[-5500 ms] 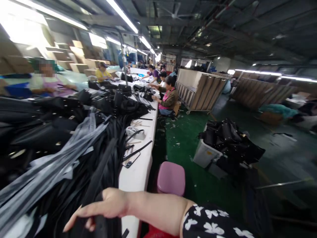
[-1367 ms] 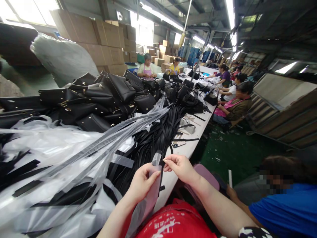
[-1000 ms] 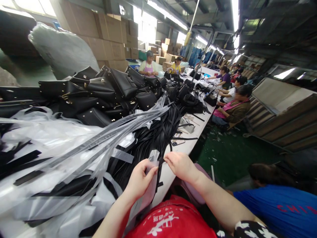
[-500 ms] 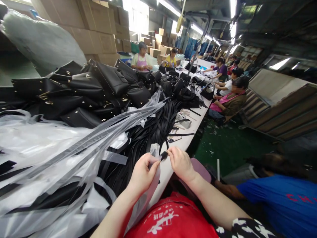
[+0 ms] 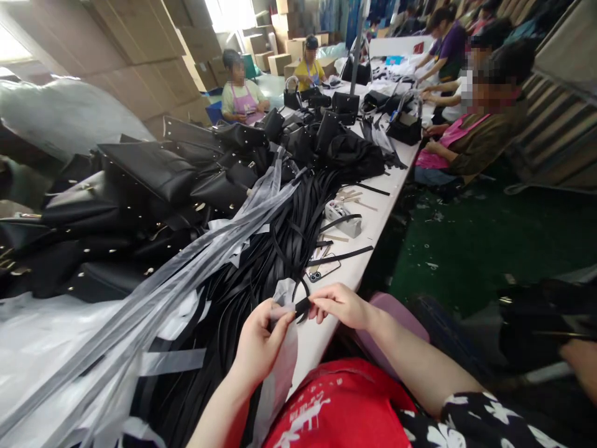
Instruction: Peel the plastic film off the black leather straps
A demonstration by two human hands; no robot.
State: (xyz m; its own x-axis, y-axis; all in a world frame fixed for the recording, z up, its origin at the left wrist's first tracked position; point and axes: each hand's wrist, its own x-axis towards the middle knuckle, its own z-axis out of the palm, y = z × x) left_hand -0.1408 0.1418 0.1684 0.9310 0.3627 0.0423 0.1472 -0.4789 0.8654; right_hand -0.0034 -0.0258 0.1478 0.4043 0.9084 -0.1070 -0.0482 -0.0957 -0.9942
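We pinch the clear plastic sleeve in our left hand and the black strap end in our right hand, above the white table edge

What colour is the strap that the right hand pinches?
The strap is black, seen in the head view.

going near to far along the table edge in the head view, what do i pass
left hand holding plastic sleeve, right hand pinching black strap, phone, white box, wooden sticks, black handbag
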